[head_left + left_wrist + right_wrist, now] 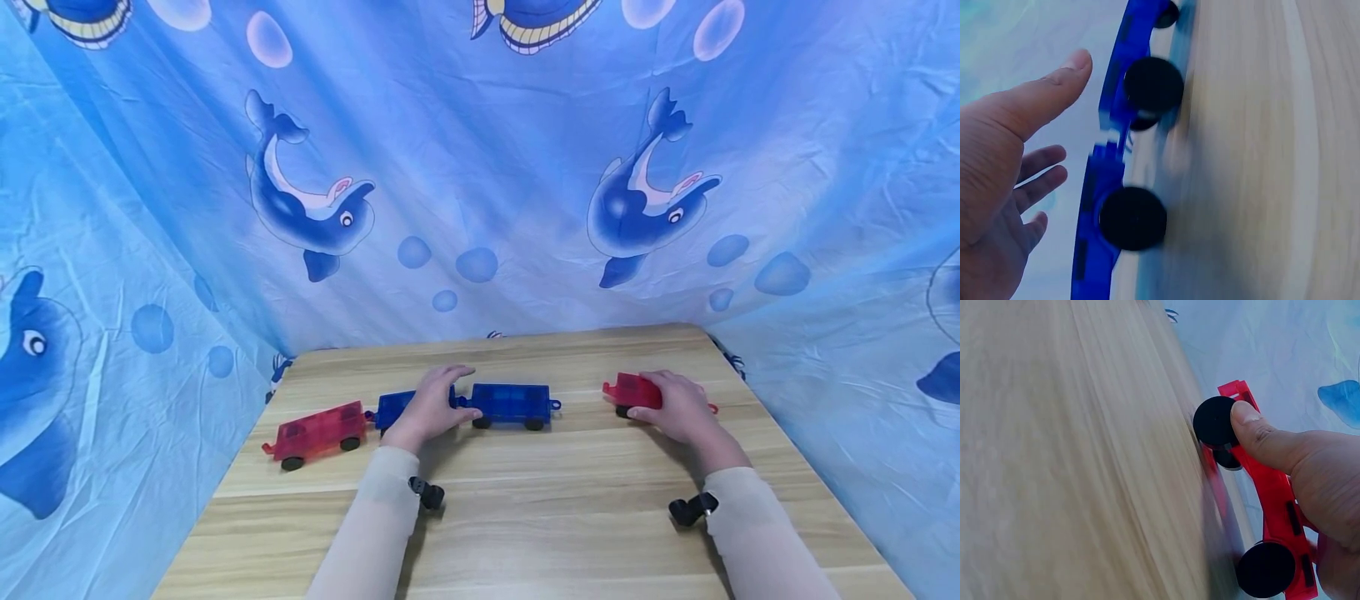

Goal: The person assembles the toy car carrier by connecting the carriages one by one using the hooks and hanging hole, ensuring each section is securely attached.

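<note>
Three toy train cars form a row on the table: a red car (321, 432) at the left, a blue car (395, 406) partly behind my left hand, and another blue car (512, 402) to its right. My left hand (432, 408) hovers over the joint of the two blue cars, thumb and fingers spread apart; the left wrist view shows a gap between thumb and cars. On the right, my right hand (677, 406) grips a second red car (632, 392) from above, its thumb against a black wheel (1215, 422).
The wooden table (555, 508) is bordered at the back and both sides by a blue curtain (480, 183) with printed dolphins. A black wrist camera (427, 493) sits on the left sleeve, another wrist camera (692, 509) on the right one.
</note>
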Motion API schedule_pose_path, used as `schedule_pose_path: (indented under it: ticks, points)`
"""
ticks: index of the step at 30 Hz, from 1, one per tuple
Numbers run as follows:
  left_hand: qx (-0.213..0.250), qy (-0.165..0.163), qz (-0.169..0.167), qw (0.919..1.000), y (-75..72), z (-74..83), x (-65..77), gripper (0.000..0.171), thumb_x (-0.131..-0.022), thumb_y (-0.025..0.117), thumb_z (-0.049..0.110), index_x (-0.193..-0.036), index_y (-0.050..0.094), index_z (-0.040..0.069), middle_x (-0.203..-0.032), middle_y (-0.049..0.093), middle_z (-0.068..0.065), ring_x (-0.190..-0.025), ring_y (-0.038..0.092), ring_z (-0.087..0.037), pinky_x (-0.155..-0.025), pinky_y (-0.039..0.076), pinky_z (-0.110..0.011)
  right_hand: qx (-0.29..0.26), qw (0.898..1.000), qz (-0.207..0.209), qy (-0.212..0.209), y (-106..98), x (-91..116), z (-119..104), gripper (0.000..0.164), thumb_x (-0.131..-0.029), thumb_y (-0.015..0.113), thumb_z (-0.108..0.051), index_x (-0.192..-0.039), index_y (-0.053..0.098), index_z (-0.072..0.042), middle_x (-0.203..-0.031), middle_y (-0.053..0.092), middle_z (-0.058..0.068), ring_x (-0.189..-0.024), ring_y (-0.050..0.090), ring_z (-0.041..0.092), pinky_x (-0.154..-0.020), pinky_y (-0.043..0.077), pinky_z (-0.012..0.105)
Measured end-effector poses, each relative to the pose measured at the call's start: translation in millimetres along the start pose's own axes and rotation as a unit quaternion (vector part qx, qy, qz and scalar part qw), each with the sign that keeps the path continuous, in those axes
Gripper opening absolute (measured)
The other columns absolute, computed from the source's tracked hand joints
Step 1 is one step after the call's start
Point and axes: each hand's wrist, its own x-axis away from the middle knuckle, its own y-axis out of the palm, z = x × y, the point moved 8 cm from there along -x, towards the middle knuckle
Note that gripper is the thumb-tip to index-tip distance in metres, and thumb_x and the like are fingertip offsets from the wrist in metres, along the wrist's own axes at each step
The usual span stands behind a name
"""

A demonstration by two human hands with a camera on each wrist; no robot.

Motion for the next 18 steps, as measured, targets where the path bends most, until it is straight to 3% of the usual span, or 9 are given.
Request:
schedule_pose_path:
  ticks: [18]
  points:
    - [-0.040, 0.029, -0.026, 0.9984, 26.9, 40.0, -25.3, 0.087, -0.088, 0.084, 0.051, -0.160, 0.045, 0.024, -0.160, 0.045, -0.006, -0.148, 0.040, -0.034, -0.115, 0.041, -0.058, -0.002, 1.000, -0.005, -0.008, 14, -13, -20, 0.090, -0.081, 0.089, -0.050, -0.152, 0.053, -0.006, -0.146, 0.054, 0.026, -0.131, 0.047, 0.047, -0.108, 0.030, 0.066]
